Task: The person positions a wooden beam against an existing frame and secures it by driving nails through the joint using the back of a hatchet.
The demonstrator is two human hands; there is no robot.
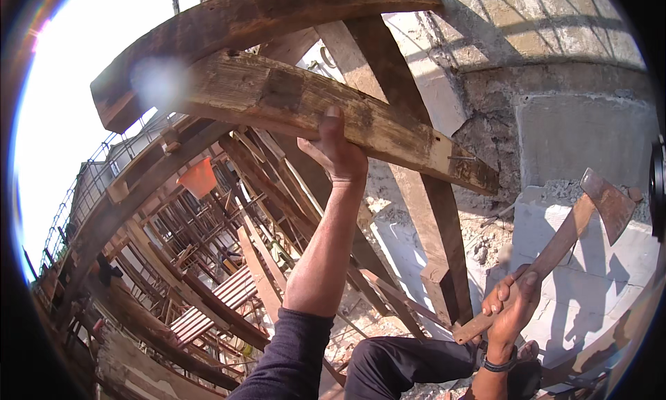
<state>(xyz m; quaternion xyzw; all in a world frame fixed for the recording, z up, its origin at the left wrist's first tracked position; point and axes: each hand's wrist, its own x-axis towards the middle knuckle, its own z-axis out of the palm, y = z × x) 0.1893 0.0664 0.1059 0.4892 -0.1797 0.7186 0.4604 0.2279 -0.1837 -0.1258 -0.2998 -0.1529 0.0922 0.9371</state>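
Note:
My left hand [334, 150] grips the lower edge of a weathered, slanting timber [250, 91], thumb on its face. A nail [461, 158] sticks out near that timber's right end. A darker beam [257, 12] runs above it, and a thick wooden post [430, 233] crosses behind it. My right hand [513, 306] is closed round the wooden handle of an axe [603, 206] with a rusty head, held below and right of the timber, its head raised toward the grey wall.
A concrete wall [576, 140] and pale blocks [583, 254] stand to the right. At left, timber framing [159, 164] drops toward scaffolding, planks [208, 303] and an orange bucket [198, 178]. My dark-trousered leg [402, 358] is bent at the bottom.

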